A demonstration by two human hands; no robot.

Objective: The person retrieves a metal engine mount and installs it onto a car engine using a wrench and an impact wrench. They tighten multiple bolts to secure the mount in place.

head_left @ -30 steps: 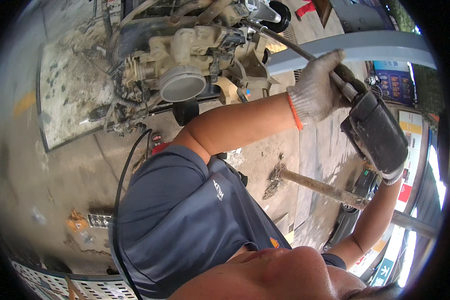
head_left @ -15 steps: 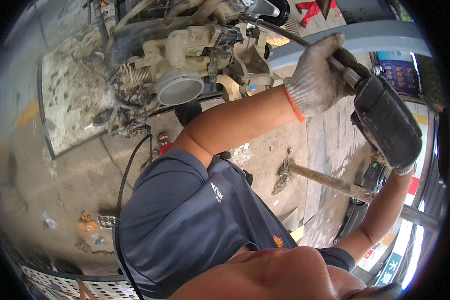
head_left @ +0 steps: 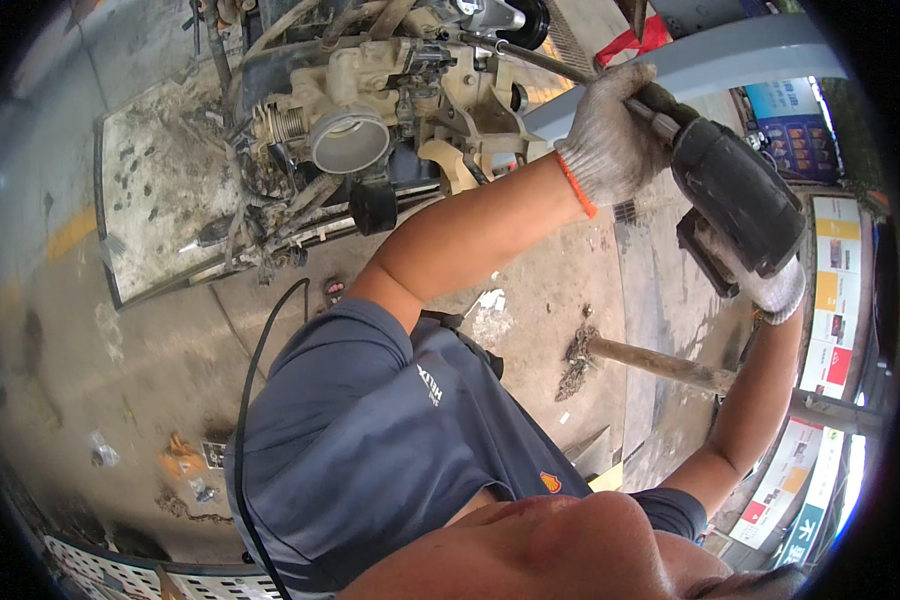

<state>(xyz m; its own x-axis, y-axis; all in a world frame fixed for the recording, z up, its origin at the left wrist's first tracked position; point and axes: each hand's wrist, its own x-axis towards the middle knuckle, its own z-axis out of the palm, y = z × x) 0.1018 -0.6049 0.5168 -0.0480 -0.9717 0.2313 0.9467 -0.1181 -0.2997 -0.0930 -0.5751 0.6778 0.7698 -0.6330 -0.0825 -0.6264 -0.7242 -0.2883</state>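
A black cordless impact wrench (head_left: 738, 195) is held up at the right of the head view. My right hand (head_left: 778, 285), in a pale knitted glove, is closed around its grip, its fingers partly hidden behind the tool. A long metal extension bar (head_left: 545, 62) runs from the wrench's nose toward the engine at upper left. Close to the nose, my left hand (head_left: 610, 140), in a grey-white glove with an orange cuff, wraps around the bar. The bar's far end is among engine parts, and I cannot tell what it meets there.
A dirty engine with a round open throttle body (head_left: 350, 142) hangs at upper left over a stained white board (head_left: 160, 200). A blue-grey beam (head_left: 710, 75) crosses behind my hands. Below it a post (head_left: 660, 362) stands on the floor. A black cable (head_left: 248, 400) runs past my left side.
Both hands and the wrench have shifted left in the picture, and the wrench sits slightly higher. More of my right glove shows. Both hands keep their grips.
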